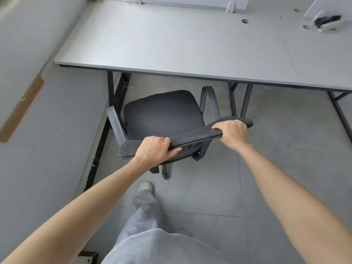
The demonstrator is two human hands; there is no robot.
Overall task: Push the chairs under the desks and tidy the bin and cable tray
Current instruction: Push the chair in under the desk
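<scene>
Before the bench's [171,44] front edge, the chair [163,115] stands only partly under; left hand [154,149] and right hand [231,131] clamp its backrest. Bin and cable tray unseen, presumably outstanding.

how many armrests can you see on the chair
2: the left armrest beside the seat near the desk leg, the right armrest curving up under the desk edge.

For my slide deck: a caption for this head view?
Both hands grip the black chair's backrest facing the grey desk.
</scene>
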